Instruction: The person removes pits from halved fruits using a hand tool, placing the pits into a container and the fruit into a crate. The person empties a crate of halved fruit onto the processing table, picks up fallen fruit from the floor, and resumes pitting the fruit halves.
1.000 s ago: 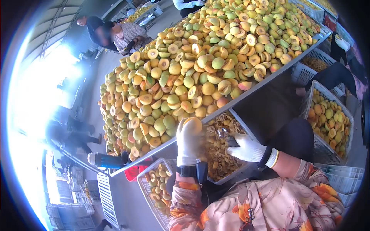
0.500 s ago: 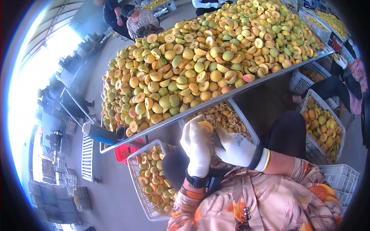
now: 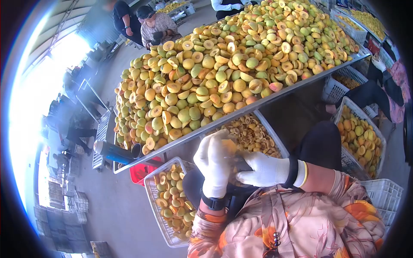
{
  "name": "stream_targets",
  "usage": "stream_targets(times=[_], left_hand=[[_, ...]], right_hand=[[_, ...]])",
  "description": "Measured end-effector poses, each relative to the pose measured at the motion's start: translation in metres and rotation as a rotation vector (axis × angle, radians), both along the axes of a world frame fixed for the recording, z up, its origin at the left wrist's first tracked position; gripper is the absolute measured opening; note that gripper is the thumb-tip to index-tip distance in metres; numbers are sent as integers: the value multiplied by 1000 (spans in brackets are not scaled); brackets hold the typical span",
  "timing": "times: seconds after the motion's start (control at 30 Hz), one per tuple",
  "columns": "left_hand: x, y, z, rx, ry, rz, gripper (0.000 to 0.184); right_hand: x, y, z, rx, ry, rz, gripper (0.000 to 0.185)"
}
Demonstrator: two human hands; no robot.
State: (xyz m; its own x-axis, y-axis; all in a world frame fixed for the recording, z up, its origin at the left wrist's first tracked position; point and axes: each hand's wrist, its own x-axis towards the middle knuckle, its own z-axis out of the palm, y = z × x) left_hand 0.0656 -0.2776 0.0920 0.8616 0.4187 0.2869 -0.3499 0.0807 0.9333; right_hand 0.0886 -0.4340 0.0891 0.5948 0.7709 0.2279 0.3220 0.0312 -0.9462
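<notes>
Left hand (image 3: 211,161): curled around a fruit piece (image 3: 228,146), yellow-orange, blurred, at its right side. Right hand (image 3: 267,169): immediately right, closed on a dark tool (image 3: 242,165). Far side: heaped fruit halves (image 3: 198,88), yellow-green.

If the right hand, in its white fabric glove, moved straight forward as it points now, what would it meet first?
Probably the white-gloved left hand or the blurred yellow-orange fruit piece it holds, just ahead of the right hand. Unclear depth hides which comes first.
</notes>
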Motion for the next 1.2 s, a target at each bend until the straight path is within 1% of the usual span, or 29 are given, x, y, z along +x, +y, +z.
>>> stream_targets(times=[0.07, 0.17, 0.27, 0.37, 0.47, 0.57, 0.67, 0.77, 0.87, 0.97, 1.0, 1.07, 1.13, 1.17, 1.2], left_hand=[[2, -5, 1, -28, 42, 37, 39], [8, -21, 0, -197, 46, 131, 43], [11, -23, -4, -84, -3, 140, 45], [12, -23, -3, -79, 44, 87, 48], [15, -24, 2, -149, 93, -21, 47], [17, -20, 7, 57, 92, -75, 41], [19, -22, 24, 59, 160, -105, 34], [32, -19, 7, 139, -6, -110, 39], [30, -25, 17, 0, 111, -104, 45], [32, -14, 0, -38, 101, -244, 53], [34, -15, -5, -141, 107, -285, 55], [36, -11, -7, -203, 118, -376, 54], [38, -7, -7, -230, 97, -432, 52], [40, -4, -6, -175, 128, -311, 50], [42, 0, -7, -120, 161, -189, 49]], right_hand=[[10, -1, -9, -7, 1, 55, 35], [16, -1, -8, -27, -155, 9, 35], [20, -9, 6, -208, -137, 23, 37], [28, -11, 4, -114, -138, 66, 40], [36, -10, -15, -36, 36, 241, 44], [34, -15, -1, -36, 76, 265, 49], [33, -13, -5, 18, 85, 221, 52], [36, -17, -4, -25, 185, 233, 55], [32, -10, -24, 148, 90, 139, 42], [38, -23, 2, -194, 763, 287, 27], [38, -23, -2, -120, 916, 369, 25], [39, -21, -16, 31, 1220, 531, 22], [41, -17, -28, 99, 1290, 539, 17], [42, -13, -30, 135, 1321, 546, 16], [43, -10, -28, 83, 1174, 472, 15]])
